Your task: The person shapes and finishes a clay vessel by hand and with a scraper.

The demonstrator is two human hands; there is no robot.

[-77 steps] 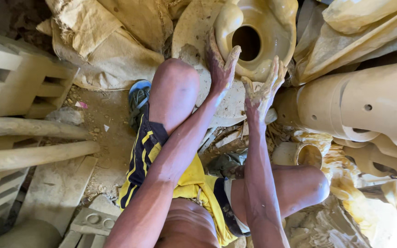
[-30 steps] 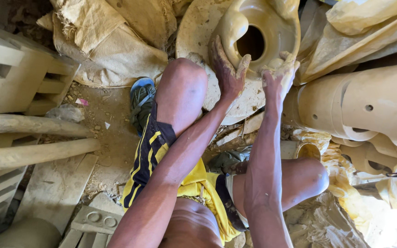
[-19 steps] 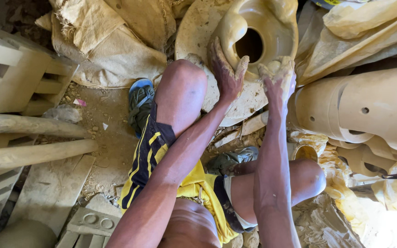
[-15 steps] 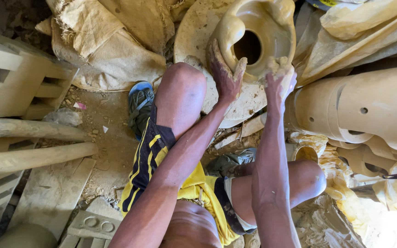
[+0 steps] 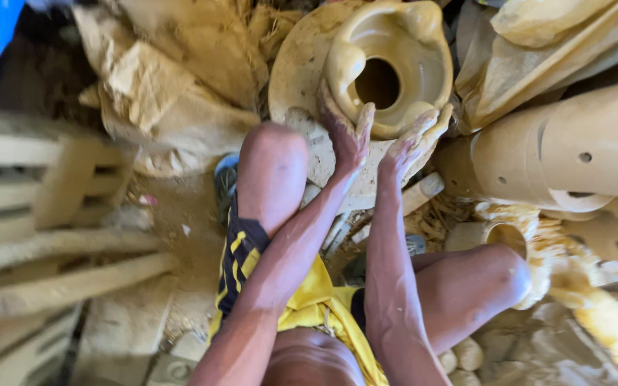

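Note:
A wet yellow clay vessel [image 5: 409, 43] with a round dark opening stands on a clay-smeared round board [image 5: 296, 71] in front of my knees. My left hand [image 5: 348, 132], coated in clay, presses flat against the vessel's near left wall with its fingers together. My right hand [image 5: 413, 143] lies against the near right rim, fingers spread and pointing up to the right. Neither hand closes around anything. Both forearms reach up between my bare knees.
Large clay cylinders [image 5: 574, 154] with small holes lie at the right. Crumpled clay-stained sacking [image 5: 173, 86] is heaped at the upper left. Pale moulded blocks [image 5: 44, 186] are stacked at the left. A small clay ring [image 5: 498, 236] rests by my right knee.
Both hands have moved up from the board's edge onto the vessel's lower wall. The view has shifted slightly and blurred at the left.

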